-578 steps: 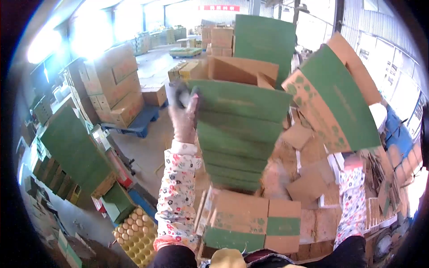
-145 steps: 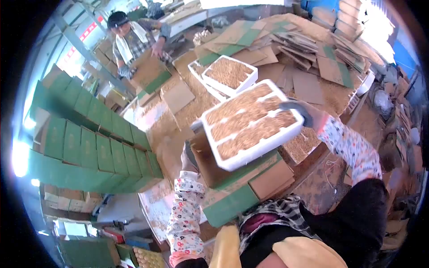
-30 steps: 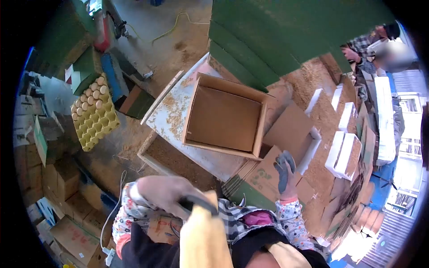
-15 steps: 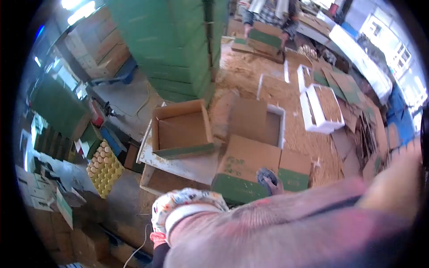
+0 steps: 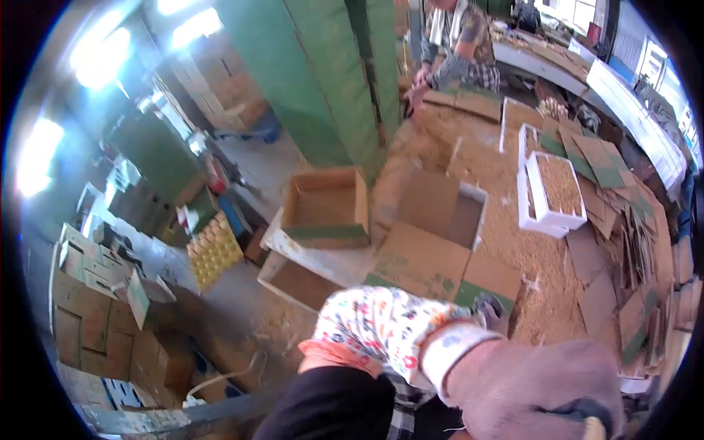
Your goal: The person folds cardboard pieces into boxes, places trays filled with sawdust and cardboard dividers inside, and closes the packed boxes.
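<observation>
My left hand (image 5: 543, 392), in a pinkish glove with dark fingers, reaches across to the lower right, close to the camera. Its fingers are closed round a pale yellow cloth (image 5: 595, 429), mostly cut off by the frame. Behind my floral left sleeve, my right hand (image 5: 491, 312) shows only in part, at the near right corner of a closed green-and-brown carton (image 5: 422, 257); how its fingers are set is unclear. An open, empty cardboard box (image 5: 326, 205) sits left of that carton, on a white board (image 5: 312, 253).
White trays (image 5: 556, 194) of brown material stand on the littered worktable (image 5: 539, 308). Flattened cartons (image 5: 634, 242) pile up at the right. Tall green boxes (image 5: 315, 81) rise behind. A co-worker (image 5: 458, 51) bends over cardboard at the back. A yellow egg tray (image 5: 213, 257) is at the left.
The view has shifted, so the boxes lie further right. My left hand has moved down and right with the cloth. The co-worker's hands have come off the carton piece they held.
</observation>
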A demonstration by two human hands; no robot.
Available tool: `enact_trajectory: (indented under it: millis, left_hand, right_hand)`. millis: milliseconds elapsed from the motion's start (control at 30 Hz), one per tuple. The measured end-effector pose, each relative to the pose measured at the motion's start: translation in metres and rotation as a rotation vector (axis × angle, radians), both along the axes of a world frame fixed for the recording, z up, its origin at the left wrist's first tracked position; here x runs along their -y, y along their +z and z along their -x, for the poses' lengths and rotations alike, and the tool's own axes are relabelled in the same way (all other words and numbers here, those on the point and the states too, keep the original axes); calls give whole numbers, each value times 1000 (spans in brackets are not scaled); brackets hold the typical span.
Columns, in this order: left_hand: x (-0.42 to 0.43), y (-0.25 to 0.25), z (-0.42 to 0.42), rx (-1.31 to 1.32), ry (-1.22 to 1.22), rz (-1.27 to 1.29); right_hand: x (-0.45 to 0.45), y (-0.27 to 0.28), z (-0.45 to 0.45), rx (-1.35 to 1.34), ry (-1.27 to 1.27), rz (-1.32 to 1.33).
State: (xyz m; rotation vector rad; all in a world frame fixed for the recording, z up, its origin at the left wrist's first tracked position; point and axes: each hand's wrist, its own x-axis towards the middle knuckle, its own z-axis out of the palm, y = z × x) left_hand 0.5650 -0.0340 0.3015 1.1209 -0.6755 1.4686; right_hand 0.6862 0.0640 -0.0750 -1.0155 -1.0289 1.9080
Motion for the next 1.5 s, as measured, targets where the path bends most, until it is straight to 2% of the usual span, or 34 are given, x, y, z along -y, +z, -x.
enact_trajectory:
  millis: [67, 100, 200, 267, 333, 467, 500, 533, 567, 600, 633, 667, 733, 767, 800, 833, 900, 967, 1000, 1067, 1133, 1200, 1267, 1300, 1333, 1367, 1400, 1433, 1467, 1500]
  left_hand:
    - [3, -10, -2, -143, 35, 21]
    - [6, -17, -1, -214, 58, 28]
    - [16, -36, 11, -406, 131, 0]
    - [24, -53, 27, -512, 180, -11]
    - [32, -70, 47, -635, 257, -52]
    - [37, -116, 120, -938, 534, -342]
    - [35, -120, 140, -1180, 122, -20]
    - [33, -144, 179, -1383, -98, 230]
    - [23, -175, 219, -1523, -46, 264]
    - [23, -270, 260, -1289, -78, 878]
    - [23, -282, 278, -1341, 469, 1352]
    - [24, -318, 286, -1971, 1331, 1059]
    - [18, -383, 300, -2203, 1550, 785]
    - [3, -464, 321, -2392, 1539, 257]
    - [-2, -472, 305, -2157, 1356, 561]
    - [-6, -479, 288, -1889, 1190, 831]
    - [-11, -458, 234, -1415, 1222, 1511]
    - [-14, -364, 208, -1066, 1121, 1565]
    - [-13, -362, 207, -989, 1339, 1385]
    - [-28, -367, 227, -772, 1377, 1317]
    - [-54, -290, 220, -544, 1443, 1181]
    - [-75, -251, 233, -457, 1325, 1028]
    - [-91, -218, 231, -475, 1258, 1070]
    - [-97, -221, 244, -583, 1235, 1188]
    - [-109, -242, 260, -520, 1098, 1340]
    - [-109, -229, 268, -569, 970, 1505]
    - [-110, -215, 281, -611, 831, 1664]
    - [-106, -186, 273, -739, 749, 1683]
    - [-102, -156, 266, -871, 664, 1687]
    - [-100, -164, 261, -986, 717, 1234]
  right_hand:
    - [4, 43, 14, -24, -2, -30]
    - [11, 63, 22, 54, -6, -125]
    - [18, 21, 32, -88, -63, -44]
    - [28, 16, 41, -65, -94, 47]
    - [20, 2, 40, 39, -32, -77]
    - [33, 16, 41, 115, -173, -93]
    - [36, 29, 34, 407, -120, -295]
    - [30, 24, 25, 400, -167, -297]
    - [25, 18, 16, 392, -213, -299]
    - [22, 14, 7, 403, -298, -448]
    - [24, 27, -3, 430, -309, -392]
    - [21, 12, -15, 663, -385, -405]
    - [1, -31, -41, 1138, -460, -461]
    - [-5, -23, -39, 1138, -397, -340]
    - [-9, -17, -33, 1129, -326, -224]
    - [-19, -38, -41, 1076, -269, -222]
    - [-49, -99, -51, 947, -167, -228]
    - [-46, -71, -60, 581, -370, -106]
    - [-44, -51, -63, 387, -461, -47]
    - [-52, 1, -64, 185, -568, -104]
    - [-57, 80, -45, -51, -682, -274]
    - [-64, 119, -37, 98, -707, -380]
    - [-84, 130, -34, 181, -741, -473]
    - [-86, 119, -31, 194, -763, -509]
    - [-79, 110, -19, 68, -749, -469]
    - [-60, 119, -1, 194, -810, -479]
    - [-50, 140, 4, 211, -741, -553]
    - [-38, 162, 8, 229, -672, -623]
    - [-33, 173, 9, 255, -602, -682]
    - [-45, 164, 7, 177, -531, -559]
